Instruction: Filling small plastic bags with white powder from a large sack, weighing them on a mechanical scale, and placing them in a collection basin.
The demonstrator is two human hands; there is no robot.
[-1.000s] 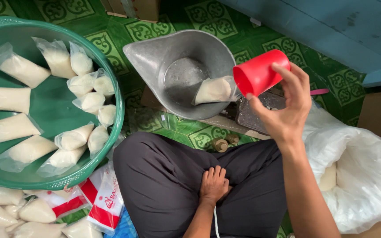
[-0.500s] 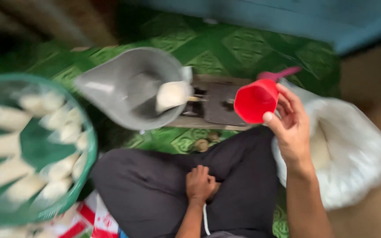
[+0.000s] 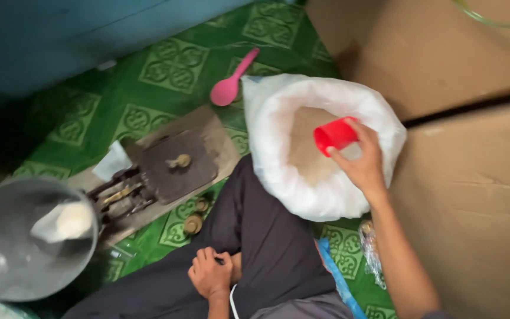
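View from the head camera, looking down. Our right hand [image 3: 364,165] grips a red plastic cup [image 3: 334,134], fingers wrapped round its wall, and holds it tilted on its side over the open mouth of a white sack [image 3: 326,195] of pale grain at the right of the scene. Our left hand [image 3: 211,273] rests on our dark-trousered lap, fingers curled loosely into a fist around nothing we can make out. To the left of the sack a weighing scale [image 3: 172,168] stands on the green patterned floor [image 3: 172,65]; its grey metal pan [image 3: 13,248], at the near left, carries a small filled clear bag [image 3: 69,221]. A pink spoon [image 3: 231,82] lies on the floor just beyond the sack.
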